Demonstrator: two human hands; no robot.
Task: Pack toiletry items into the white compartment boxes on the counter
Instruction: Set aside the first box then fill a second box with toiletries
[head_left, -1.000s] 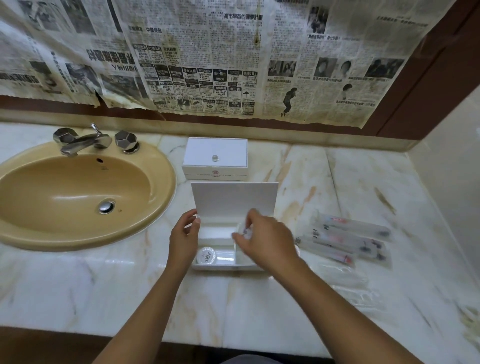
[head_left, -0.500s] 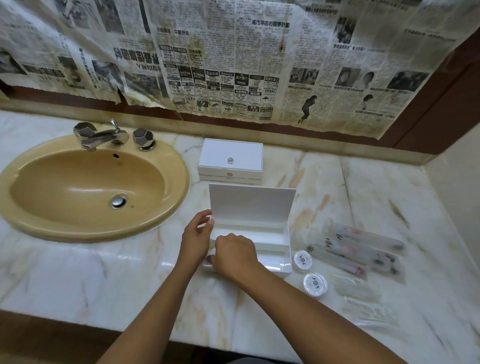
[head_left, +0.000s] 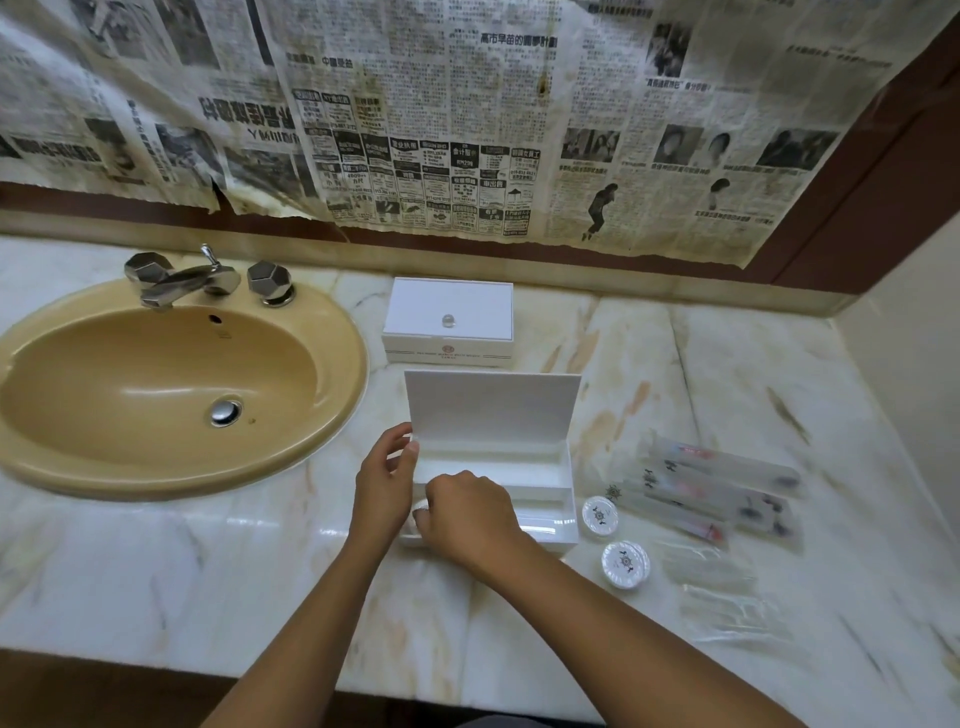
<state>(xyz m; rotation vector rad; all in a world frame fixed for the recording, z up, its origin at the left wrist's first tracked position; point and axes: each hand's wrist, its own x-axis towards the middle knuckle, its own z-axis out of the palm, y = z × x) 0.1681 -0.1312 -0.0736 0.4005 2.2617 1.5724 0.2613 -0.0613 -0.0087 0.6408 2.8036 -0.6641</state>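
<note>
Open white box (head_left: 540, 467) sits mid-counter, lid up. Right hand (head_left: 465, 517) is curled over its front-left corner pinching a small white round item (head_left: 420, 506), left hand (head_left: 383, 480) loosely touches the box's left edge. Two round containers (head_left: 600, 514) and wrapped packets (head_left: 722, 491) lie just right; closed box (head_left: 449, 325) behind.

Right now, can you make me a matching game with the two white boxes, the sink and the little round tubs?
Things:
1. closed white box
2. open white box
3. sink
4. two round tubs

Places or states:
A. tan, left on the counter
B. on the marble, just right of the open box
C. lid standing up, both hands at its left end
D. lid down, clear knob on top, near the wall

Pairs: 1-D, 2-C, 3-A, 4-B
</note>
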